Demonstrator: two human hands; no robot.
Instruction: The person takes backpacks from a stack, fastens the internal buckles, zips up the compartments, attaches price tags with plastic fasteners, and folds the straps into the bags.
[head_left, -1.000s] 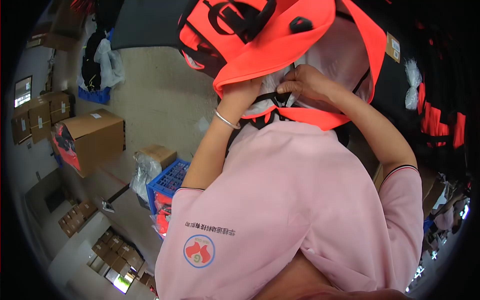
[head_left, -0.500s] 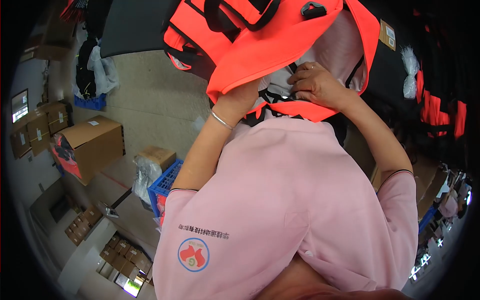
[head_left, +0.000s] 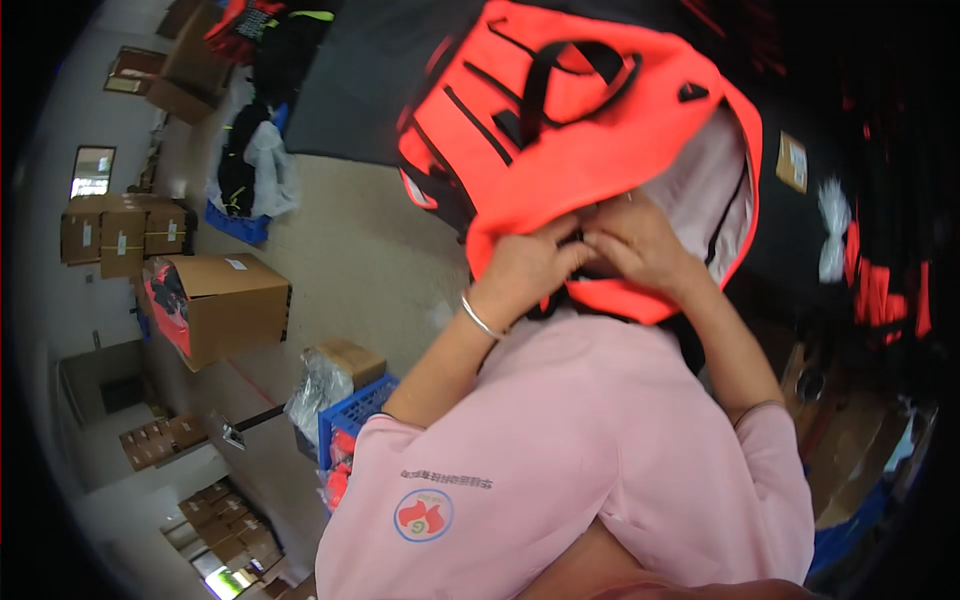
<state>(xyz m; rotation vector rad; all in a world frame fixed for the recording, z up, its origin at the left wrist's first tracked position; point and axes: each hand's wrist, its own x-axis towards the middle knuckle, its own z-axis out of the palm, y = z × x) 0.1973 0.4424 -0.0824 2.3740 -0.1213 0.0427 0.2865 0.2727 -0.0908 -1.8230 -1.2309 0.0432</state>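
Note:
A bright orange-red bag [head_left: 585, 130] with black straps and a pale lining lies in front of me, its mouth towards my body. At that mouth, my left hand [head_left: 525, 265], with a bangle on its wrist, has its fingers bent under the bag's flap. My right hand [head_left: 640, 240] is just inside the opening, fingers curled and nearly meeting those of the left. Both hands are closed around something dark at the opening; the flap and fingers hide what it is. A black loop handle [head_left: 540, 90] stands up from the bag's outer face.
Under the bag is a dark table [head_left: 350, 110]. A brown tag [head_left: 792, 162] and a bundle of clear ties [head_left: 831, 230] lie to the right, near orange and black pieces [head_left: 885, 290]. On the left floor stand an open carton [head_left: 235, 315] and a blue crate [head_left: 350, 405].
My left hand has come out from deeper under the flap and met my right hand at the opening. The view has shifted, so the bag appears lower and further right.

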